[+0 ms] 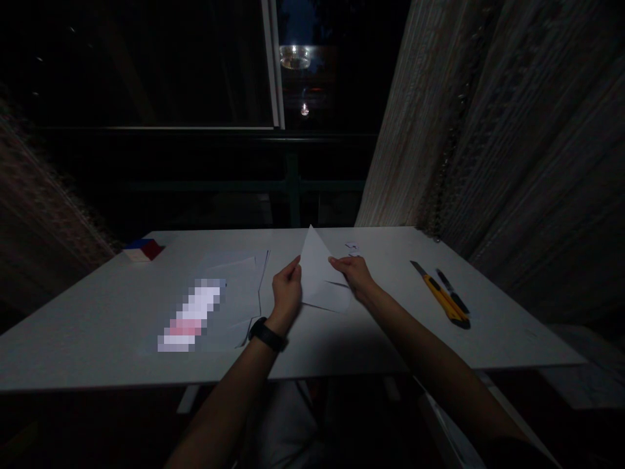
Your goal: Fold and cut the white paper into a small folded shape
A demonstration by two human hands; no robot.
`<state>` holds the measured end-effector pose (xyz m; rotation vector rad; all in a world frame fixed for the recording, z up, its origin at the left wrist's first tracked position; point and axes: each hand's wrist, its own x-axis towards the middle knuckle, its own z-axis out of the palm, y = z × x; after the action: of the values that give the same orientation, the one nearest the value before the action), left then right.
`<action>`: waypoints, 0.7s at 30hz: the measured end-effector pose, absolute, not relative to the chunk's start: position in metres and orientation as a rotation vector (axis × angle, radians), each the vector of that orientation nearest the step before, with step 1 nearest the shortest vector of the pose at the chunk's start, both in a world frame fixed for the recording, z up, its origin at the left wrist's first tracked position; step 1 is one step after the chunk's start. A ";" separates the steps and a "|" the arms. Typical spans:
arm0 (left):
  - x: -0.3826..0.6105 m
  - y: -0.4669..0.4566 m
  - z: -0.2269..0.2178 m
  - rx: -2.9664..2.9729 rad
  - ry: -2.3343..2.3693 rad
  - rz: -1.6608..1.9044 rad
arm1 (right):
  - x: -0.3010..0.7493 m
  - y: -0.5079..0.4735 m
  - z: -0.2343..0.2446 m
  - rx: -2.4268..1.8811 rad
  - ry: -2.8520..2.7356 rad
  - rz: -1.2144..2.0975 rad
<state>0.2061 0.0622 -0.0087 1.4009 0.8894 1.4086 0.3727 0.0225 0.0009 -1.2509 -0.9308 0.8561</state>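
Both hands hold a white sheet of paper (319,273) folded to a point that sticks up over the white table (371,339). My left hand (286,293), with a black watch on its wrist, pinches the sheet's left edge. My right hand (354,273) pinches its right edge from the other side. The sheet's lower part rests on or just above the tabletop.
More white sheets (234,293) lie flat to the left. A yellow utility knife (442,298) and a dark pen (452,290) lie at the right. A red and blue block (142,249) sits at the far left corner. Curtains hang on both sides of a dark window.
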 end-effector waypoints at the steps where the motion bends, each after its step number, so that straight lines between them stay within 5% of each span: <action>1: 0.206 0.062 -0.008 1.399 0.900 1.418 | 0.373 0.022 0.001 -1.250 -0.935 0.878; 21: 0.204 0.063 -0.010 1.455 1.004 1.515 | 0.377 0.021 0.003 -1.338 -1.107 0.843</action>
<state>0.2040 0.0632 -0.0101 1.4547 1.0042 1.5150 0.3771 0.0214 0.0029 -1.3380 -1.1068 0.8430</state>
